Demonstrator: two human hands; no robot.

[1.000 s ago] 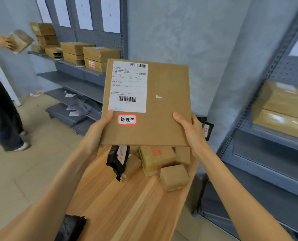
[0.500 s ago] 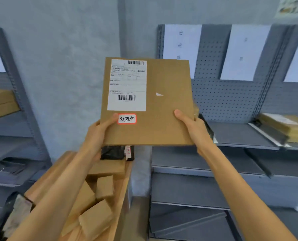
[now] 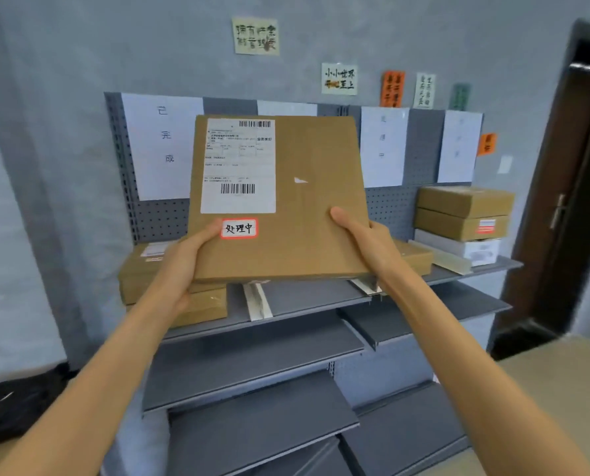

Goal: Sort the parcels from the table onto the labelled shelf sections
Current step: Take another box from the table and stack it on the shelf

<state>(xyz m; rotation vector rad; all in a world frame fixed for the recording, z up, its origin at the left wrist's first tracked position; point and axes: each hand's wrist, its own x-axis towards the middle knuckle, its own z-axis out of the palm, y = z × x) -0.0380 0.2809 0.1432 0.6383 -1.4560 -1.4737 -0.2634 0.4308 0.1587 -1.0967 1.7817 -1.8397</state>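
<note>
I hold a flat brown cardboard parcel [image 3: 314, 201] upright in front of me, with a white shipping label and a small red-bordered sticker reading 处理中. My left hand [image 3: 183, 266] grips its lower left edge, thumb beside the sticker. My right hand [image 3: 369, 242] grips its lower right edge. Behind it stands a grey shelf unit [image 3: 307, 297] with white paper section signs [image 3: 163, 142] on its pegboard back. The parcel hides the middle of the top shelf.
Brown parcels [image 3: 170, 286] are stacked at the top shelf's left end. Two brown boxes on a white box [image 3: 463, 221] sit at its right end. Lower shelves [image 3: 252, 365] hold nothing. A dark door [image 3: 568, 187] stands at right, a black bag [image 3: 15, 403] at lower left.
My view has swung right, away from the wooden table and its parcels, to face the labelled shelf unit. Both hands keep the same hold on the flat parcel.
</note>
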